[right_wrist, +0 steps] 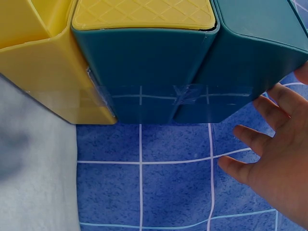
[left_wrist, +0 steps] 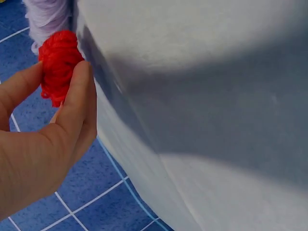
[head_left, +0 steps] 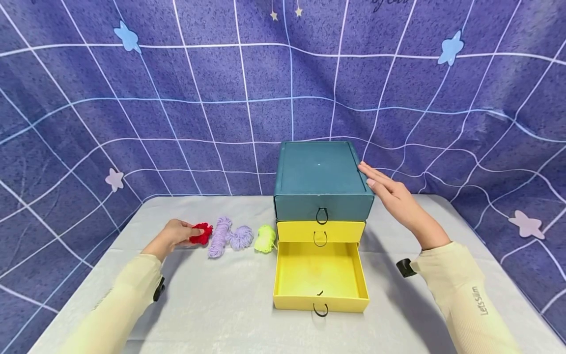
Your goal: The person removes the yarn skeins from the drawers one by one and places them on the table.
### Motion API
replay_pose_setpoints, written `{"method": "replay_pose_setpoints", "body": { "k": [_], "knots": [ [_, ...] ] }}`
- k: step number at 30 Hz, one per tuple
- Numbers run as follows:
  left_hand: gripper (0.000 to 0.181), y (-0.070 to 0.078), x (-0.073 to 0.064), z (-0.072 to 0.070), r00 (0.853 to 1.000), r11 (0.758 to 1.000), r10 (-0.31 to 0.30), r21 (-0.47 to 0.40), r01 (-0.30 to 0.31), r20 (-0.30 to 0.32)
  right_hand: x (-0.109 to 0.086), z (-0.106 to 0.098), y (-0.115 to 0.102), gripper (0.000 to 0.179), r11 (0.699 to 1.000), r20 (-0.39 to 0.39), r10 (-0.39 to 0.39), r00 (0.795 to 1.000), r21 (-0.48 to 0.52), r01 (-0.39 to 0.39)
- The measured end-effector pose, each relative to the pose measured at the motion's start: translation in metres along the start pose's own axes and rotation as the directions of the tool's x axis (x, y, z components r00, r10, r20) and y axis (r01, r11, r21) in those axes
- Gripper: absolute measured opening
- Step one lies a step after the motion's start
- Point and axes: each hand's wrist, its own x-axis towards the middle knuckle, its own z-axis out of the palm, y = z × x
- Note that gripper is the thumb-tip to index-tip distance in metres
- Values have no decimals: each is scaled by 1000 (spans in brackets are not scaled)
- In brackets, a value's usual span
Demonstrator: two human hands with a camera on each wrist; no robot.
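My left hand (head_left: 173, 233) pinches a small red yarn skein (head_left: 203, 235) between thumb and fingers, at the left of the table. In the left wrist view the red skein (left_wrist: 60, 67) sits at the fingertips. My right hand (head_left: 400, 204) rests with straight fingers against the upper right edge of a teal and yellow drawer unit (head_left: 319, 169). The bottom yellow drawer (head_left: 319, 265) is pulled out, and no yarn lies in it. Above it, the yellow middle drawer (head_left: 305, 232) and teal top drawer (head_left: 296, 209) are pushed in.
Beside the red skein lie a long lilac skein (head_left: 219, 238), a round lilac skein (head_left: 241, 238) and a lime-green skein (head_left: 265, 239), in a row left of the unit. A white cloth (head_left: 212, 300) covers the table. Behind hangs a blue gridded curtain (head_left: 199, 123).
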Motion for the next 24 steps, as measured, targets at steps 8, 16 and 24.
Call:
{"method": "replay_pose_setpoints", "body": {
  "k": [8, 16, 24],
  "knots": [
    [42, -4, 0, 4, 999, 999, -19, -43, 20, 35, 0, 0, 0, 42, 1000, 5, -1, 1000, -3, 1],
    [37, -7, 4, 5, 999, 987, 36, 158, -31, -27, 0, 1, 1, 42, 1000, 14, -3, 1000, -4, 3],
    [35, 4, 0, 3, 968, 809, 224, 576, -120, -114, 0, 0, 1, 43, 1000, 13, -3, 1000, -3, 3]
  ]
}}
